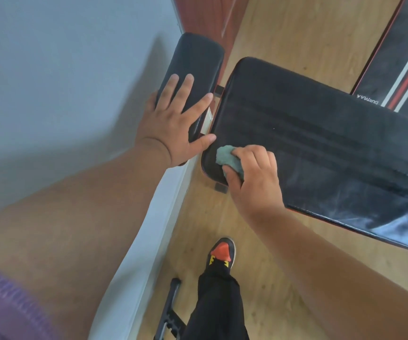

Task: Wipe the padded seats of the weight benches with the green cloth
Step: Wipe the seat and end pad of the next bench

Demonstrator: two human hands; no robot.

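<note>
Fingers of the right hand point(253, 173) grip the green cloth point(228, 159) against the large black pad point(320, 133). Left hand point(178, 119), fingers spread, rests flat on the smaller pad point(198, 57).

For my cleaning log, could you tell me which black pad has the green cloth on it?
The large long pad, where the right hand presses the green cloth; not the small pad.

Green cloth point(227, 157) bunched on black padded seat point(320, 133) – near corner.
</note>
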